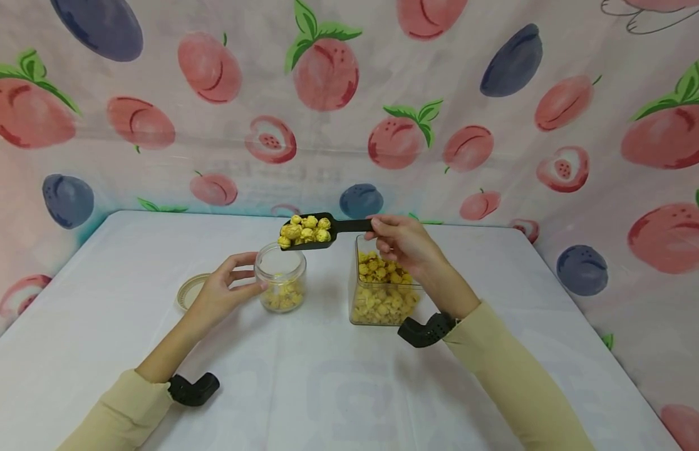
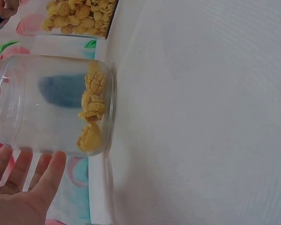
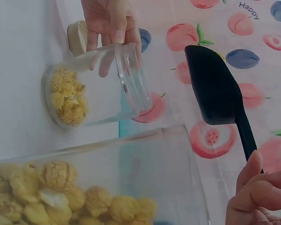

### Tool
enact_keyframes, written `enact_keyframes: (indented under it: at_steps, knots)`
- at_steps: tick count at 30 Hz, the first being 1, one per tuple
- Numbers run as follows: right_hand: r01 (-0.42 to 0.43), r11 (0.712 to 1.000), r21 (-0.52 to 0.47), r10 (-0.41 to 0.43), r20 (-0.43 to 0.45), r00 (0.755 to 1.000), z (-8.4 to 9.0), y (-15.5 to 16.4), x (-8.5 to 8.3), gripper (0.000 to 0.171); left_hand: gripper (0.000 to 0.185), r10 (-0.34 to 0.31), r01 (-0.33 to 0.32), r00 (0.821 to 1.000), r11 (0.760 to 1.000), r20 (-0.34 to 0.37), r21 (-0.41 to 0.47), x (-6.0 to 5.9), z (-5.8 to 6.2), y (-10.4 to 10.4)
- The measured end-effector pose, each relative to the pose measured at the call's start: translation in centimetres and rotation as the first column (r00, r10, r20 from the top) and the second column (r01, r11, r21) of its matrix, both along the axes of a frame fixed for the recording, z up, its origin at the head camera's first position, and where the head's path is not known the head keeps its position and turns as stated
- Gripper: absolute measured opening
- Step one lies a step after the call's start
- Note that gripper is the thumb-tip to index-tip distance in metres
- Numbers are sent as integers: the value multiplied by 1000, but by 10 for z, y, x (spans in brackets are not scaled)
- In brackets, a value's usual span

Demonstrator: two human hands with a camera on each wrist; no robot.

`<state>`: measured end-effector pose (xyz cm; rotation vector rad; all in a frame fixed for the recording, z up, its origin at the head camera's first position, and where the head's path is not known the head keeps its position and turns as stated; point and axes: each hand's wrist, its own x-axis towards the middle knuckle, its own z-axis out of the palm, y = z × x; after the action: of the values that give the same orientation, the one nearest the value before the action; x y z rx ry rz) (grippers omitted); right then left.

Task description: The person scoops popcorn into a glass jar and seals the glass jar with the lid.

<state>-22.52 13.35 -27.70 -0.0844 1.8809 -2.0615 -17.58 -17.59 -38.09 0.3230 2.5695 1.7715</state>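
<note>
Right hand: your right hand [image 1: 403,241] pinches the handle of a black scoop [image 1: 315,233], fingers curled round its end, and holds it level so the heap of yellow popcorn [image 1: 305,229] rides in the bowl without spilling.

Scoop position: it hangs in the air just above and behind the mouth of the small glass jar [image 1: 280,277], near the middle of the tabletop [image 1: 338,388], well apart from every edge.

Left hand: your left hand [image 1: 221,294] cups the jar's left side, thumb and fingers curved against the glass; the grip looks meant to steady the jar under the scoop. From the left wrist view the fingers [image 2: 49,171] lie along the wall of the jar [image 2: 51,105].

Jar contents: a shallow layer of popcorn [image 3: 68,96] sits at the bottom; most of the jar is unfilled.

Supply: a clear square container [image 1: 383,291], about half full of popcorn, stands just right of the jar, beneath your right wrist.

Lid: a pale round lid [image 1: 190,290] lies flat behind your left hand, toward the left edge.

In the way: nothing lies between scoop and jar mouth; the container's rim is close under the handle.

Backdrop: a fruit-printed cloth [image 1: 496,125] hangs behind the far edge and along both sides.
</note>
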Motion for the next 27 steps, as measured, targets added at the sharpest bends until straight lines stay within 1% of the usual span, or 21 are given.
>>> enact_keyframes:
  at_steps: [6, 16, 27]
  knots:
    - [10, 997, 73, -11, 17, 1000, -1, -6, -2, 38, 58, 1, -1, 1000, 1000, 10, -15, 0, 1, 0]
    - [21, 984, 175, -23, 9, 1000, -4, -11, -5, 37, 58, 1, -1, 1000, 1000, 12, -12, 0, 1, 0]
    - [39, 968, 249, -37, -14, 999, -4, -15, -6, 31, 59, 6, -6, 1000, 1000, 20, -9, 0, 0, 0]
